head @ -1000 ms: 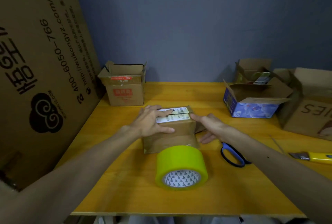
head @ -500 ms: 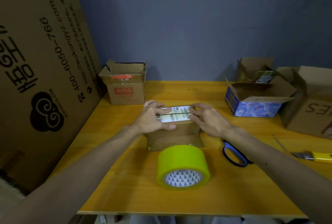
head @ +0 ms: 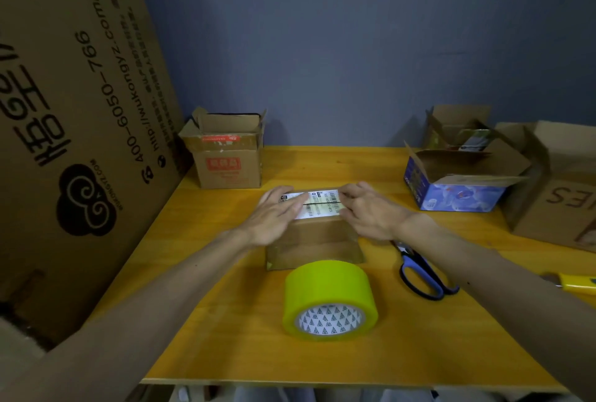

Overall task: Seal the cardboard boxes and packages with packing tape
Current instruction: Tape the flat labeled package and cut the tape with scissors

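A small brown cardboard box (head: 314, 242) with a white shipping label on its closed top flaps sits in the middle of the yellow table (head: 225, 321). My left hand (head: 274, 217) lies flat on the left flap, fingers straight. On the right flap my right hand (head: 367, 211) presses down with its fingers across the label. A wide roll of yellow packing tape (head: 329, 300) stands on its edge just in front of the box, untouched.
Blue-handled scissors (head: 422, 275) lie to the right of the box, a yellow utility knife (head: 577, 283) farther right. Open boxes stand at the back left (head: 227, 151) and back right (head: 458, 179), with a larger carton (head: 558, 188) beside them. A big cardboard sheet (head: 64, 111) leans on the left.
My right hand came up from the box's right side onto the top flap. Both hands now press the flaps shut; the left hand barely moved.
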